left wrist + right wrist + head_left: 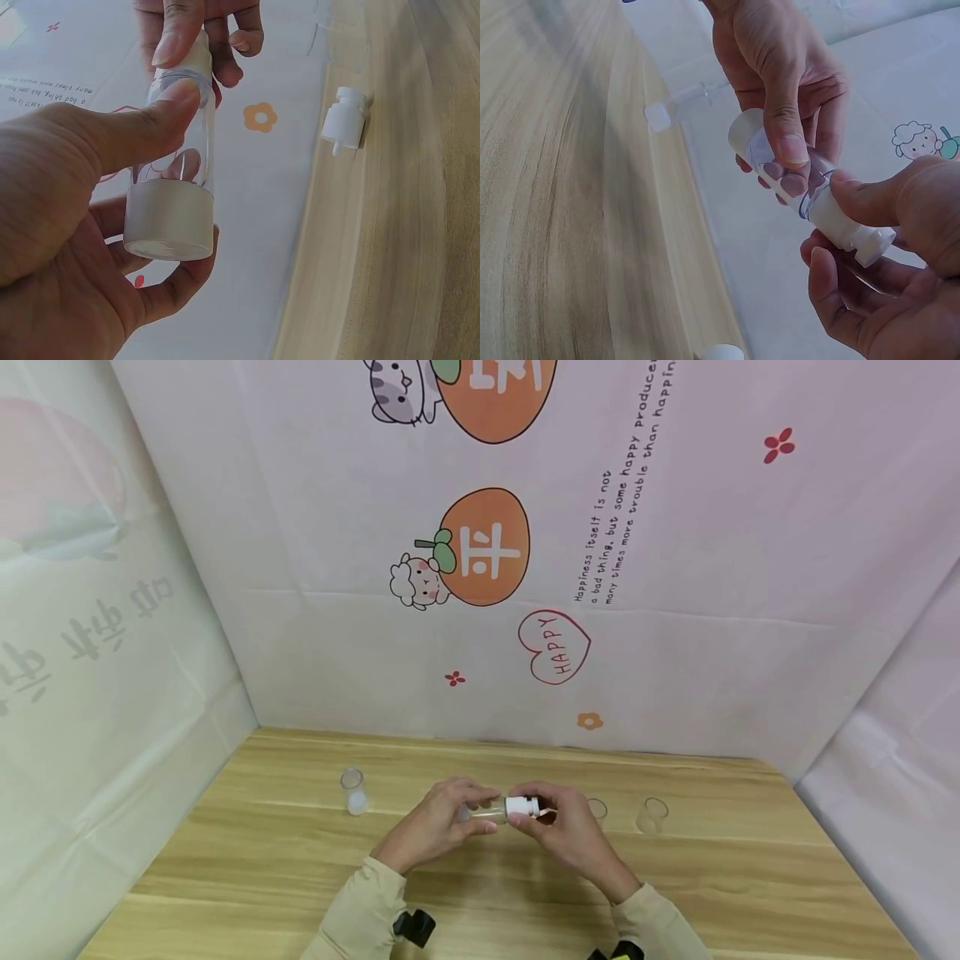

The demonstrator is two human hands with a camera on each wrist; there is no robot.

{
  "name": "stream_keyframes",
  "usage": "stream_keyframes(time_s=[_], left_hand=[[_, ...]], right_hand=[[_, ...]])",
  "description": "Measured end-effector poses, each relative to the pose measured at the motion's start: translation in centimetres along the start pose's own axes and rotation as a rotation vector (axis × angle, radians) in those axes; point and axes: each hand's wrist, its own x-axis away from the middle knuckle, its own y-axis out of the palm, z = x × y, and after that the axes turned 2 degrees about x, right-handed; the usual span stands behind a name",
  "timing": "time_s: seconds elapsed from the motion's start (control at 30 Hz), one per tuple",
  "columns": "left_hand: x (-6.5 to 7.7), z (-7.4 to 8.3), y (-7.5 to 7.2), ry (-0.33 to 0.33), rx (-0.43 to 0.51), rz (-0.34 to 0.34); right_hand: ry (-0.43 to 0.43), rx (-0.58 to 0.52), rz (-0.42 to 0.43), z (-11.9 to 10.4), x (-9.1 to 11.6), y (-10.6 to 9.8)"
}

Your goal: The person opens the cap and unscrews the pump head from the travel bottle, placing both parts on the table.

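A clear pump bottle (171, 217) with a white base is held between both hands. My left hand (442, 820) grips its transparent body, the thumb lying along the wall. At the other end my right hand (566, 825) pinches the white pump head (847, 225), which sits at the bottle's mouth; whether it is screwed tight I cannot tell. The bottle lies roughly sideways above the table in the head view. A second white pump head (345, 118) stands on the table, largely hidden behind my right hand in the head view.
On the wooden table (262, 843), another clear bottle (354, 792) with a white base stands to the left. Two clear cylindrical covers, a nearer one (597, 810) and a farther one (652, 816), stand right of my hands. A printed cloth (360, 677) hangs behind.
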Motion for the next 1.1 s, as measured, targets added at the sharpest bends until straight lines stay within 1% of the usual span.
stream_keyframes(time_s=[0.17,0.43,0.73,0.9,1.1], left_hand=[[-0.01,-0.17,0.09,-0.003,0.008,0.008],[-0.03,-0.34,0.12,-0.001,0.019,0.014],[-0.05,-0.56,0.16,0.008,0.028,0.020],[-0.03,-0.53,0.14,0.008,0.032,0.024],[-0.02,-0.46,0.03,0.020,0.010,0.028]], right_hand=[[0.000,-0.027,-0.018,0.01,0.05,0.11],[0.005,-0.049,-0.021,0.03,0.08,0.20],[0.022,-0.060,0.006,-0.05,-0.10,0.37],[0.006,-0.084,0.015,-0.03,-0.19,0.53],[-0.013,-0.065,0.024,-0.08,-0.17,0.52]])
